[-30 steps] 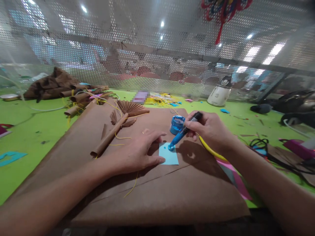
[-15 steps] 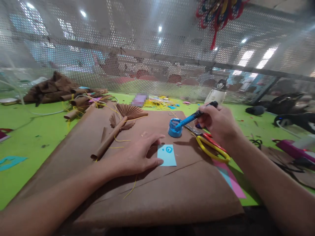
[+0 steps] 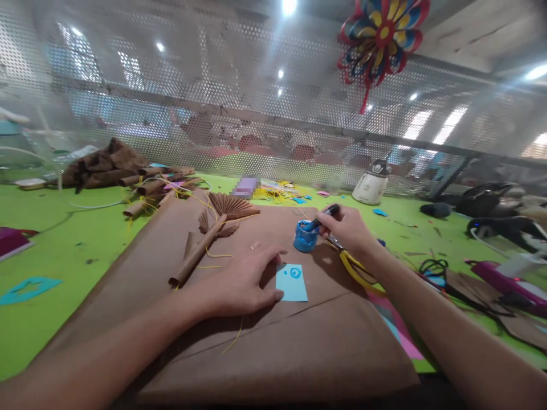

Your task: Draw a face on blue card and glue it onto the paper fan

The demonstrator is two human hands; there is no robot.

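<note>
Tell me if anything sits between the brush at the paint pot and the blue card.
Nothing visible does. The right hand holds the brush dipped in the paint pot; only bare brown paper lies between it and the blue card, which the left hand steadies at its left edge.

Brush (image 3: 323,216) tip hidden inside paint pot (image 3: 305,237); scissors (image 3: 356,269) partly under right hand (image 3: 347,229); purple object (image 3: 245,186), upper centre, blurred

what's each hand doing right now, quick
Left hand: open, flat, fingertips pinning the blue paper to the brown sheet.
Right hand: closed on a brush, tip in the paint pot.
</note>
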